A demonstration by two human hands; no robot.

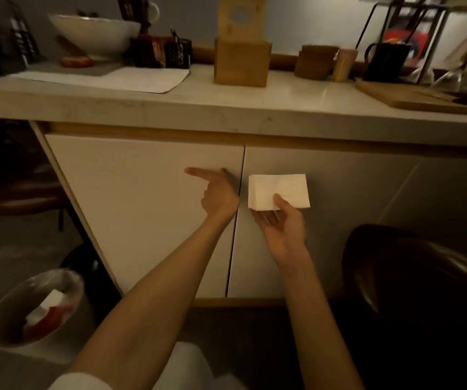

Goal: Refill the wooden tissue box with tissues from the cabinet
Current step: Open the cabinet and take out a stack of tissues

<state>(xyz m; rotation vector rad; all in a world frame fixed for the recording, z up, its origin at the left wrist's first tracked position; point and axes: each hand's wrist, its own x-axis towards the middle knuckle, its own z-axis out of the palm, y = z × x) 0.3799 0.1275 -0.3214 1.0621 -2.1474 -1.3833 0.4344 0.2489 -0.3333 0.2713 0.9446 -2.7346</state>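
Holding tissues in front of closed cabinet doors.
Pinching the white tissue stack in the right hand, thumb lying on top and fingers curling beneath, near the right cabinet door. Resting the left hand against the left cabinet door beside the central gap, stretching one finger leftward, hiding the others, grip impossible to tell. Leaving the wooden tissue box standing upright on the far surface.
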